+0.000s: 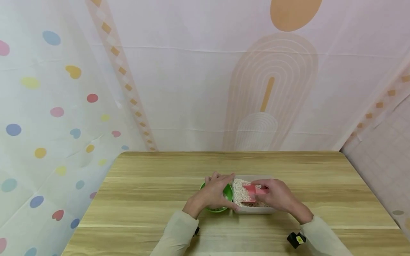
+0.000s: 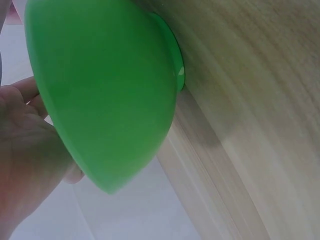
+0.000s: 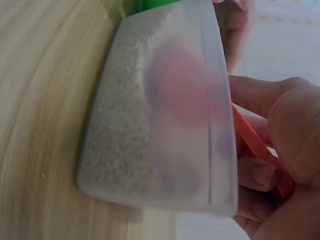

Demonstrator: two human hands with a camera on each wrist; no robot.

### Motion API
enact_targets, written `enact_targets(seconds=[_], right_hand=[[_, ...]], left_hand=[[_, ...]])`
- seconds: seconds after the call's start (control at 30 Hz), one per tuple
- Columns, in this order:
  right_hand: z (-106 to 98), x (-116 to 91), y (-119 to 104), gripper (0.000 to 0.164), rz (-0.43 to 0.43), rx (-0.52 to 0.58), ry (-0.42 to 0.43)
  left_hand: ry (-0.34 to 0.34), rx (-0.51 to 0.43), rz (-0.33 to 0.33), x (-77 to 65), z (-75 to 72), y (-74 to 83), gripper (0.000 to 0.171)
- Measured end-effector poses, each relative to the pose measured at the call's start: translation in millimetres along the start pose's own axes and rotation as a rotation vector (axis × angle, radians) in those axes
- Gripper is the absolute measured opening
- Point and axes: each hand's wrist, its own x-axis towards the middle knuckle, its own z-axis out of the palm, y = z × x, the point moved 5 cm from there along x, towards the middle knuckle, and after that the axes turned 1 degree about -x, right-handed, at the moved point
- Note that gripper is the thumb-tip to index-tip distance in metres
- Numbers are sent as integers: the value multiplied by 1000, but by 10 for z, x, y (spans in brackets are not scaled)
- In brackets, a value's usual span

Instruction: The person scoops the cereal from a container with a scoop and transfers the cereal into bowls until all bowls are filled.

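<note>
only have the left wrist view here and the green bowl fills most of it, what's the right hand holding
Observer: The right hand grips a red scoop by its handle.
Operator: ok and is it up in the air or in something
Observer: Its head is down in a translucent container, among pale flakes.
Operator: where's that container compared with what i see
Observer: In the head view it stands just to the right of the green bowl; whether the two touch, I can't tell.
</note>
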Motion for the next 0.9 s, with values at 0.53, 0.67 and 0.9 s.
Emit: enact_targets(seconds=[0.53, 0.67, 0.9], right_hand=[[-133, -131, 101, 35, -42, 134, -76], [-105, -103, 70, 33, -64, 141, -79], [-44, -73, 19, 34, -66, 142, -75]], left_hand=[[5, 2, -6, -1, 8, 26, 115], [5, 1, -5, -13, 7, 23, 115], [-1, -10, -13, -19, 16, 30, 114]])
